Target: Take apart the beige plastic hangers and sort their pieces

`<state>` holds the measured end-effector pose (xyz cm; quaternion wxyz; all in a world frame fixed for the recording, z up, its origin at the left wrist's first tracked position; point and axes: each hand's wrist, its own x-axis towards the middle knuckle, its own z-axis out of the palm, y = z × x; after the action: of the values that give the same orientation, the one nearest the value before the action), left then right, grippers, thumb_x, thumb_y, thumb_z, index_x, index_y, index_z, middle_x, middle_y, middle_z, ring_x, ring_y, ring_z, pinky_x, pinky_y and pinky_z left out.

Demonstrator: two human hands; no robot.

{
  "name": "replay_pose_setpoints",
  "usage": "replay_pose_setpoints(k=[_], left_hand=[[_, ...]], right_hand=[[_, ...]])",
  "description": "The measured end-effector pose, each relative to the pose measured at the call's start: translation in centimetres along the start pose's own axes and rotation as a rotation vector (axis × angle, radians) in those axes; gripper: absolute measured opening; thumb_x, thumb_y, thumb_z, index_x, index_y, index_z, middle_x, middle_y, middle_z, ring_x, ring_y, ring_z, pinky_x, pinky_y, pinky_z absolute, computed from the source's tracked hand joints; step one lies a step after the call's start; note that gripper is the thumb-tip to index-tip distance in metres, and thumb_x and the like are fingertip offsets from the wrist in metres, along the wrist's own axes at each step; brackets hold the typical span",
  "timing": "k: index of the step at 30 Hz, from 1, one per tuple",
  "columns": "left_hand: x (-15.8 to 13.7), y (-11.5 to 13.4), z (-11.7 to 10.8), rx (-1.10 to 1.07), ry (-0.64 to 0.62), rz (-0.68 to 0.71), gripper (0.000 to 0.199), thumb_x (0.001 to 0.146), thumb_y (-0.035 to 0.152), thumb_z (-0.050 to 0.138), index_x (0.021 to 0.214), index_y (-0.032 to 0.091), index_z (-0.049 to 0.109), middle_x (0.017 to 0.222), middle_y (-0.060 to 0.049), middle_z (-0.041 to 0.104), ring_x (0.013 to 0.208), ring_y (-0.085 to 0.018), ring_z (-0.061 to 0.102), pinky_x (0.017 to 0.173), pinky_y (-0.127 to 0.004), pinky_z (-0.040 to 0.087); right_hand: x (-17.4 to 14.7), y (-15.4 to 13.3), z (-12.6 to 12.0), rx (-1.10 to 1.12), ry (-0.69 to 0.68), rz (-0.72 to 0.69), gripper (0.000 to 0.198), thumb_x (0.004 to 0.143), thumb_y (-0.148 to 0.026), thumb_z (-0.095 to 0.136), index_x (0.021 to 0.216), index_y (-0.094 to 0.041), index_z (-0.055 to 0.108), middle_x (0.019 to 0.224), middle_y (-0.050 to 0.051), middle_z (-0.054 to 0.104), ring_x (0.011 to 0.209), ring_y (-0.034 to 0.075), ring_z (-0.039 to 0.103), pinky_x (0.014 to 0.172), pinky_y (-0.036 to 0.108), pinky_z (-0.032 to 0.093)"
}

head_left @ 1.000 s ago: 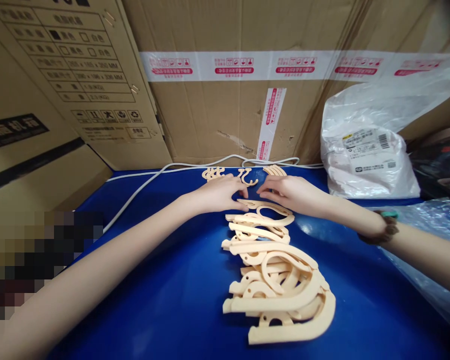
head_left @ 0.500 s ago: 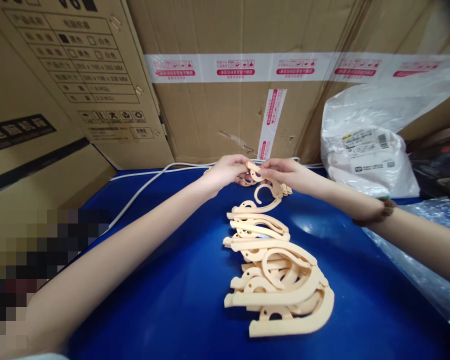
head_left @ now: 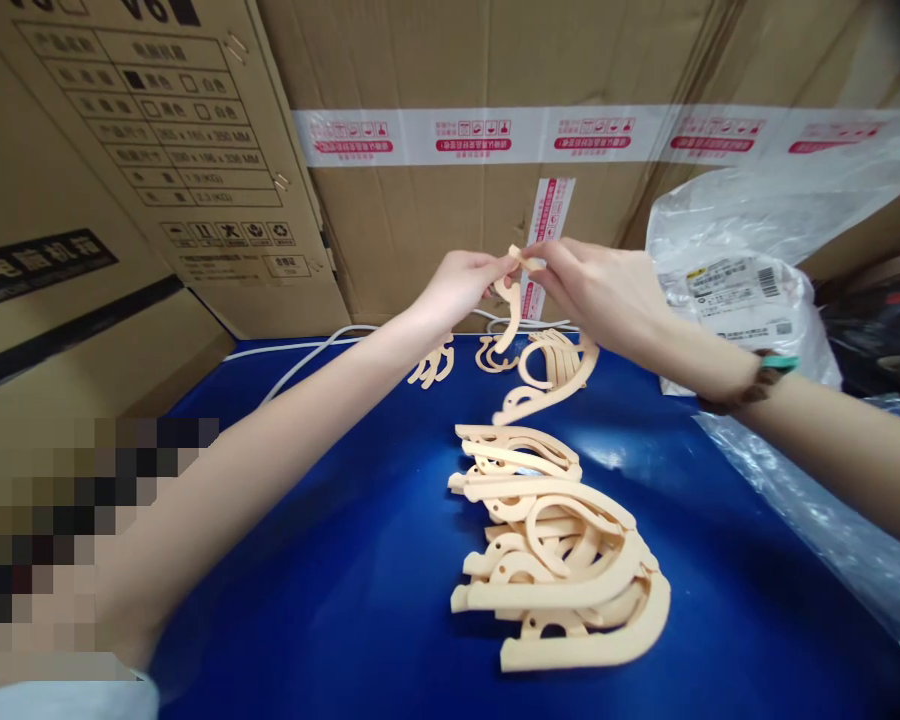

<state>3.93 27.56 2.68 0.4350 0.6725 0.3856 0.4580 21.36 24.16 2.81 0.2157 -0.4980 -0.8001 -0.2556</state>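
Observation:
Raised above the far part of the blue table, my left hand (head_left: pixel 466 290) is closed on a curved beige plastic hanger piece (head_left: pixel 511 318) that dangles below its fingers. Close beside it, the fingertips of my right hand (head_left: pixel 596 285) pinch the same work at a short beige end (head_left: pixel 521 258). Below my right hand, a beige hanger arm with a hook (head_left: pixel 544 397) slants down; its upper end meets the hand's underside, and I cannot tell if it is joined to the held piece. Nearer to me, a pile of beige folding hangers (head_left: pixel 570 590) lies on the table.
Small curved pieces (head_left: pixel 436 362), loose hooks (head_left: pixel 495 355) and a stack of beige arms (head_left: pixel 559 360) lie at the back. A white cable (head_left: pixel 307 355) runs behind them. Cardboard boxes (head_left: pixel 420 60) wall the back and left. Plastic bags (head_left: pixel 757 310) sit at right.
Both hands have risen from the table with the held piece. The slanting hanger arm with its hook has shifted up and right, away from the pile. Small parts at the back have come into view.

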Motion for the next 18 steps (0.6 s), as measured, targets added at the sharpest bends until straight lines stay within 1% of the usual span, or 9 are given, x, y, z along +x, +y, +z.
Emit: replay_pose_setpoints(k=[2, 5, 7, 8, 10, 12, 14, 16, 18], left_hand=[[0.5, 0.9, -0.2, 0.095, 0.008, 0.031, 0.033, 0.094, 0.018, 0.053, 0.064, 0.012, 0.062, 0.059, 0.003, 0.051, 0.052, -0.006, 0.038, 0.058, -0.024, 0.029], [0.1, 1.4, -0.4, 0.274, -0.032, 0.137, 0.037, 0.098, 0.019, 0.045, 0.062, 0.014, 0.056, 0.059, 0.002, 0.049, 0.055, -0.008, 0.042, 0.061, -0.025, 0.032], [-0.6, 1.1, -0.3, 0.467, -0.029, 0.238, 0.038, 0.1, 0.021, 0.041, 0.063, 0.015, 0.053, 0.062, 0.001, 0.05, 0.06, -0.011, 0.046, 0.063, -0.026, 0.032], [-1.1, 0.7, -0.3, 0.573, -0.019, 0.275, 0.038, 0.1, 0.022, 0.04, 0.066, 0.015, 0.053, 0.063, 0.0, 0.051, 0.062, -0.012, 0.048, 0.064, -0.026, 0.033], [-2.0, -0.1, -0.1, 0.757, -0.012, 0.291, 0.036, 0.102, 0.024, 0.036, 0.074, 0.015, 0.056, 0.068, -0.002, 0.054, 0.067, -0.015, 0.052, 0.065, -0.027, 0.033], [-2.8, -1.1, -0.2, 0.873, -0.022, 0.252, 0.033, 0.103, 0.027, 0.033, 0.088, 0.014, 0.058, 0.072, -0.004, 0.058, 0.069, -0.018, 0.056, 0.066, -0.028, 0.034], [-3.1, -2.2, -0.7, 0.921, -0.038, 0.19, 0.032, 0.103, 0.031, 0.031, 0.098, 0.014, 0.058, 0.075, -0.004, 0.061, 0.072, -0.019, 0.059, 0.067, -0.028, 0.036], [-2.9, -3.4, -1.8, 0.921, -0.062, 0.125, 0.034, 0.103, 0.032, 0.031, 0.095, 0.015, 0.059, 0.077, -0.005, 0.063, 0.075, -0.02, 0.06, 0.069, -0.028, 0.039], [-2.2, -4.8, -3.2, 0.921, -0.098, 0.071, 0.038, 0.101, 0.03, 0.034, 0.08, 0.015, 0.061, 0.072, -0.005, 0.063, 0.072, -0.019, 0.06, 0.069, -0.027, 0.04]], right_hand=[[0.8, 0.5, -0.5, -0.095, -0.015, -0.043, 0.035, 0.102, -0.033, 0.034, 0.119, -0.014, 0.058, 0.108, 0.015, 0.069, 0.092, 0.027, 0.064, 0.062, 0.032, 0.035], [1.3, 1.0, -0.7, -0.195, -0.072, -0.158, 0.031, 0.1, -0.02, 0.03, 0.108, -0.011, 0.059, 0.097, 0.017, 0.068, 0.091, 0.028, 0.062, 0.065, 0.035, 0.035], [1.2, 0.9, -0.5, -0.217, -0.131, -0.227, 0.029, 0.095, -0.012, 0.033, 0.105, -0.01, 0.06, 0.093, 0.017, 0.068, 0.087, 0.028, 0.061, 0.065, 0.035, 0.034], [1.1, 0.9, -0.4, -0.212, -0.169, -0.238, 0.027, 0.092, -0.011, 0.036, 0.105, -0.01, 0.06, 0.091, 0.017, 0.068, 0.084, 0.028, 0.061, 0.063, 0.035, 0.033], [0.8, 0.7, 0.0, -0.17, -0.272, -0.224, 0.026, 0.09, -0.014, 0.04, 0.105, -0.009, 0.06, 0.084, 0.016, 0.068, 0.073, 0.027, 0.06, 0.059, 0.034, 0.031], [0.6, 0.9, 0.3, -0.03, -0.387, -0.177, 0.024, 0.09, -0.018, 0.042, 0.101, -0.011, 0.062, 0.076, 0.013, 0.067, 0.066, 0.024, 0.059, 0.058, 0.033, 0.032], [0.4, 1.5, 0.6, 0.285, -0.461, -0.072, 0.024, 0.092, -0.021, 0.041, 0.093, -0.013, 0.064, 0.075, 0.01, 0.067, 0.066, 0.021, 0.058, 0.063, 0.033, 0.037], [0.2, 2.3, 0.6, 0.607, -0.487, 0.06, 0.028, 0.095, -0.025, 0.039, 0.09, -0.014, 0.065, 0.075, 0.008, 0.066, 0.066, 0.017, 0.057, 0.066, 0.031, 0.041], [0.0, 3.0, 0.4, 0.764, -0.506, 0.157, 0.033, 0.096, -0.029, 0.038, 0.093, -0.014, 0.067, 0.069, 0.005, 0.064, 0.057, 0.014, 0.053, 0.059, 0.029, 0.042]])
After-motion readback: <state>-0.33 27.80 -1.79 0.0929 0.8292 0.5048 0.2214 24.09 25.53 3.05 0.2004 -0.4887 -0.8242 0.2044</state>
